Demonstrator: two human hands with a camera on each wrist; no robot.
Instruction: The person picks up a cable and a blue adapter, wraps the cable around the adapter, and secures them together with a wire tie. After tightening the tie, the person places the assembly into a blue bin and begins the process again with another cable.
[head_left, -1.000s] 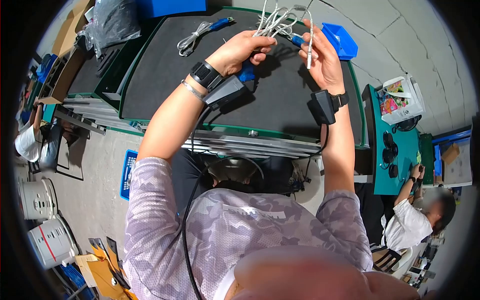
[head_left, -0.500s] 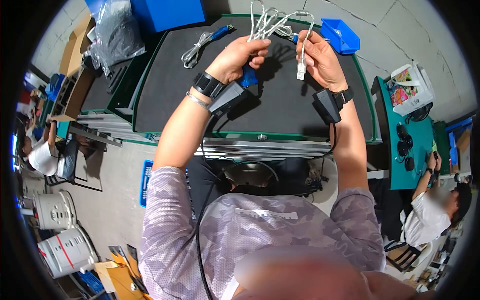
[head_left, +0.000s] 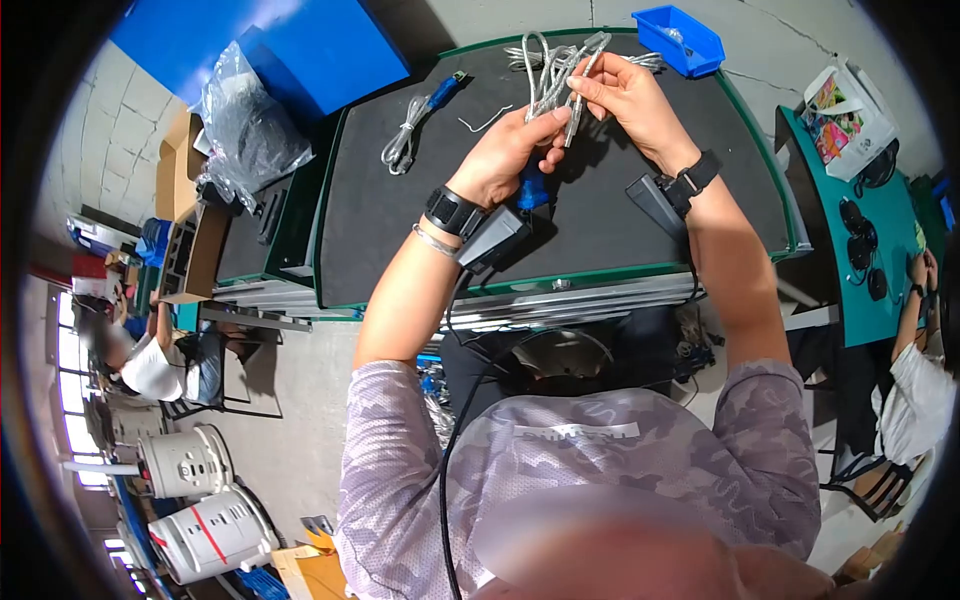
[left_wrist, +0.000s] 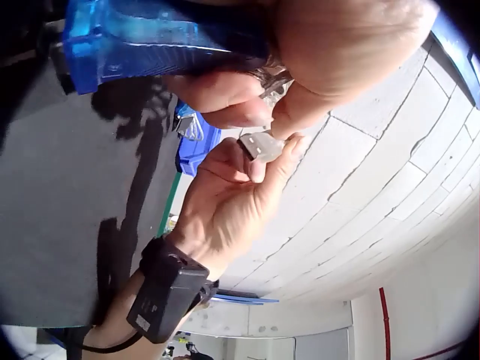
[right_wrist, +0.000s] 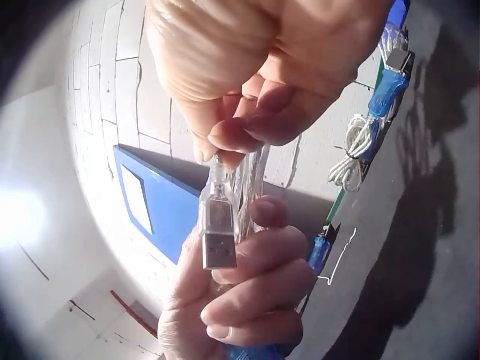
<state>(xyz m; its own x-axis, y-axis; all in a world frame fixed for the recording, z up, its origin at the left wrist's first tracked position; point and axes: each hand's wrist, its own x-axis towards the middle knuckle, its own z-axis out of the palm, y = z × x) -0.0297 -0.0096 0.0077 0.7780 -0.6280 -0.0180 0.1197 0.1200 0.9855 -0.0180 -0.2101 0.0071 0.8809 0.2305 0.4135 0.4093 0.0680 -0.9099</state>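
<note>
My left hand (head_left: pixel 505 155) grips a coiled, clear-jacketed USB cable (head_left: pixel 546 80), its loops rising above the fist. The cable's translucent blue connector housing (left_wrist: pixel 165 45) sticks out below that hand, over the dark mat. With thumb and fingertips, my right hand (head_left: pixel 640 108) pinches the cable just behind its USB plug (right_wrist: pixel 219 244). In the right wrist view the plug's metal end points down, right in front of the left hand's fingers. Both hands are close together above the far part of the mat.
A bundled cable (head_left: pixel 403 140) with a blue connector (head_left: pixel 445 93) lies on the mat (head_left: pixel 420 240), near a thin white tie (head_left: pixel 487 121). A blue bin (head_left: pixel 680 42) stands at the back right. On the left are a blue box (head_left: pixel 270 40) and a plastic bag (head_left: pixel 250 130).
My right hand has moved left with the plug, from well apart to right beside the left hand. The left hand keeps its grip on the coil. The head view has shifted.
</note>
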